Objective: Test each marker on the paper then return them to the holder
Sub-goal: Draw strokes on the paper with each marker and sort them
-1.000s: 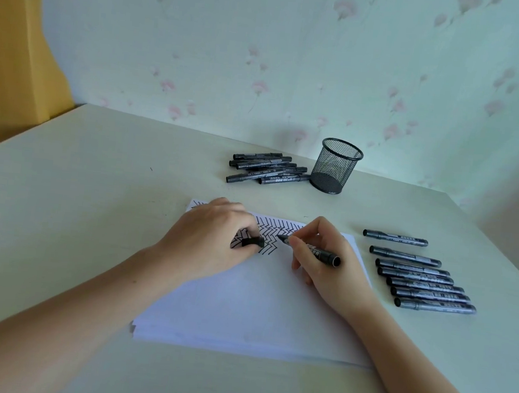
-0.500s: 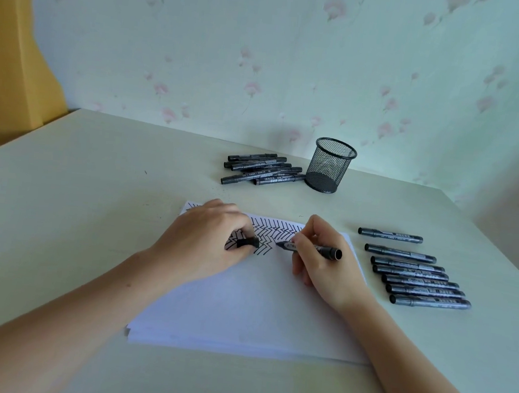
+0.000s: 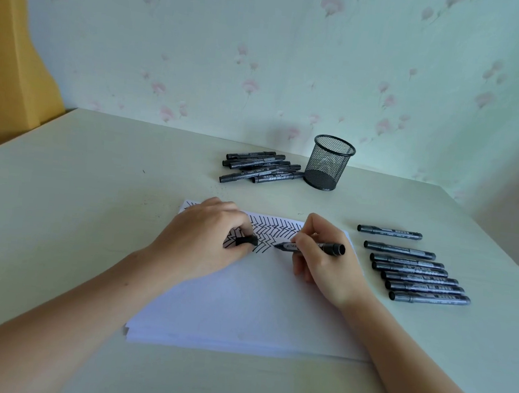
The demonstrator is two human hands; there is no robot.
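Now the right hand, pinching a black marker, has slid its tip lower on the white paper. Left hand pinches the cap. Black mesh holder looks empty; many markers remain.

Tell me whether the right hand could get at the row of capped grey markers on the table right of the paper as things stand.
Probably yes, once it is free. The right hand is shut on an uncapped black marker, but nothing lies between it and the row of capped grey markers on the bare pale table just to its right.
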